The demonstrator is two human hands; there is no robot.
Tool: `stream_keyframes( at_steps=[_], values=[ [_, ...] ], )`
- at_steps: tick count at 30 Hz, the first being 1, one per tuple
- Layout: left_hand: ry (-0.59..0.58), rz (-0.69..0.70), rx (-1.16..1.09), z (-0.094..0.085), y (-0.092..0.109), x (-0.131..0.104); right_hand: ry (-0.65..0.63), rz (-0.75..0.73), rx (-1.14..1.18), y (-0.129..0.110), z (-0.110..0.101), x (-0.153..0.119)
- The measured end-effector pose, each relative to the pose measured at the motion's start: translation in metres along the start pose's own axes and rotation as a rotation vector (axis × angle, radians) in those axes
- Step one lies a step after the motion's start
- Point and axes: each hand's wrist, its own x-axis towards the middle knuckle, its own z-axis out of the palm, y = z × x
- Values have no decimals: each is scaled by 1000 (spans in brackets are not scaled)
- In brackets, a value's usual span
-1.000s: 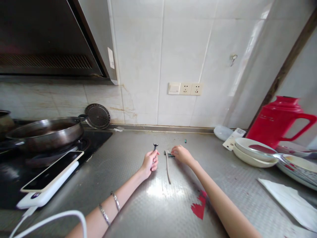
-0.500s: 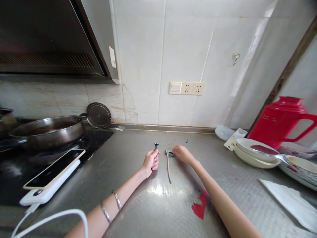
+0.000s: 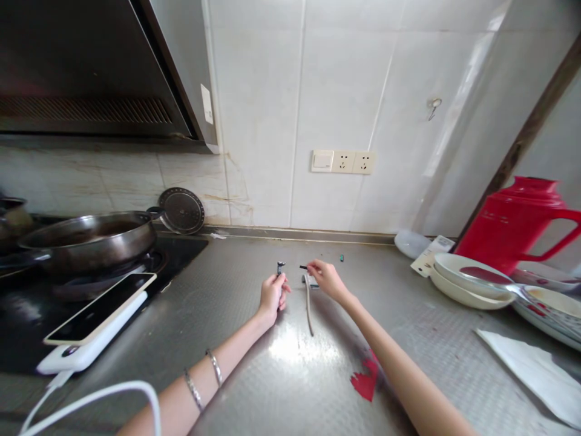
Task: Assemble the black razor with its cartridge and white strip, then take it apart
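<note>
- Hand state: the left hand (image 3: pixel 271 298) is closed around a dark T-headed piece (image 3: pixel 280 265), head upward. The right hand (image 3: pixel 330 281) pinches a short black strip (image 3: pixel 303 267) at one end, above the worktop (image 3: pixel 254 375); the two pieces are apart.
- Drop risk: the strip is thin and gripped only at its end. A loose or off-centre pinch could let it rotate or fall.
- Snag risk: the grey cord (image 3: pixel 309 312) lies just beside the right hand, its upper end by a flat dark part (image 3: pixel 314 286). A low wrist could drag both.
- Loss risk: the small green piece (image 3: pixel 342 258) lies loose beyond the right hand; a sleeve-height sweep of the forearm could displace it.
- Pan (image 3: pixel 104 251): stands on the cooktop (image 3: pixel 181 249); dark contents, not identifiable.
- Pale bowls (image 3: pixel 467 295): nested at the right; the upper one shows a dark red area, possibly a reflection.
- Patterned dish (image 3: pixel 572 324): beside the bowls; contents unclear.
- Red flask (image 3: pixel 503 227): upright behind the bowls; contents hidden.
</note>
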Motion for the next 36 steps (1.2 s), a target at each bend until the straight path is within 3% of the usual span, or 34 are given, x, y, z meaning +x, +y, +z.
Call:
stream_keyframes(
  at_steps=[4,12,21,27,36],
  values=[
    [26,41,36,-1,0,1,5,43,56,-10,6,-1],
    [123,149,89,-2,0,2,-31,176,218,0,14,1],
    [-9,329,161,0,3,-6,72,176,486,-11,8,6],
    [-65,321,309,6,5,-13,115,137,440,-20,2,5],
    [-120,341,334,7,1,-13,112,36,368,-40,-5,1]
  ],
)
